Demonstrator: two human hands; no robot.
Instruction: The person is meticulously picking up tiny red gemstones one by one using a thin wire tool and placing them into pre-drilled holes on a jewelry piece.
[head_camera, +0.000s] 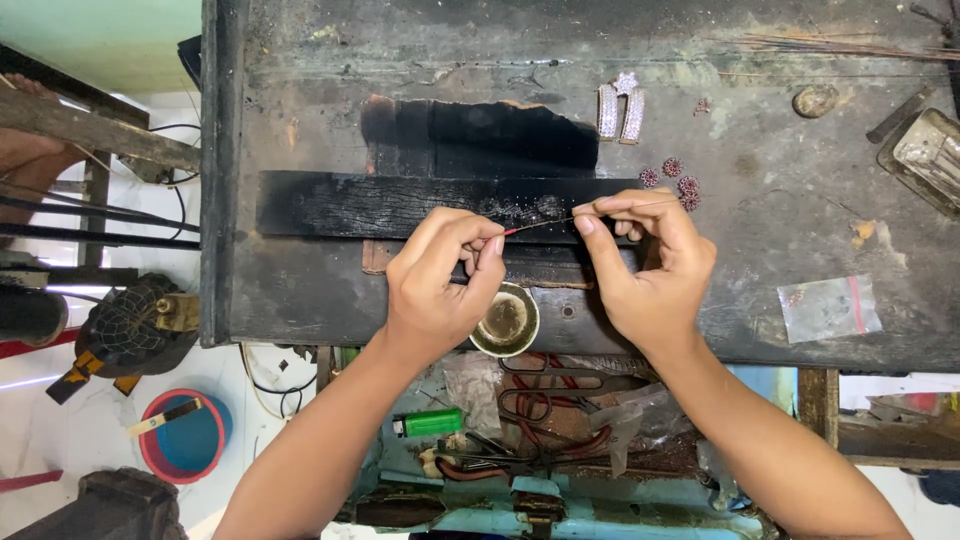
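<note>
The charred wooden strip (400, 205) serves as the reference landmark on the workbench (780, 230). At its front edge, the left hand (440, 285) pinches the red end of a thin wire (545, 223). A small round cup (506, 320) sits just in front of the strip, between the hands. The right hand (650, 265) pinches the wire's other end, apparently over the strip's right end. Red flower-shaped ornaments (675, 180) lie just beyond that end.

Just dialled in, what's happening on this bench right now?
A person's left hand and right hand pinch the two ends of a thin red-tipped wire above a charred black wooden block on a worn dark workbench. Small round red-stone jewellery pieces and a silver stone-set arched ornament lie beyond the right hand.
</note>
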